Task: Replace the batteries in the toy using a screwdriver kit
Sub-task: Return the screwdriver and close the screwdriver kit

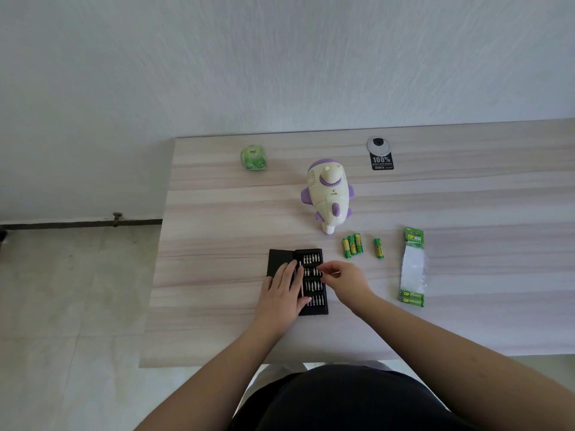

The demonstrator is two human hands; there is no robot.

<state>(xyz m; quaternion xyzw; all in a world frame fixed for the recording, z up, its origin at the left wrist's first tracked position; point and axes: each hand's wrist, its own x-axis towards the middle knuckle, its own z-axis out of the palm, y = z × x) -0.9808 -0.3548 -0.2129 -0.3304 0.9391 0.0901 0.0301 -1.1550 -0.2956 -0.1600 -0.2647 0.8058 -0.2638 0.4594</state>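
The open black screwdriver kit case [311,283] is steadied under the flat left hand [284,290]; beside it, a small bit seems pinched by the right hand [343,279]. Beyond, the white-and-purple plastic toy [328,194] appears unopened, four loose green batteries [353,245] waiting.

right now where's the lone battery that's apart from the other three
In the head view it lies on the table right of centre, between the three grouped batteries and the battery pack: lone battery.

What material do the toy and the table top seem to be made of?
The toy: probably hard plastic, cream and purple, with smooth, rounded moulded shapes and a slight sheen. The table: pale wood-grain surface, matte; the very regular streaks suggest a laminate, but real wood cannot be excluded.
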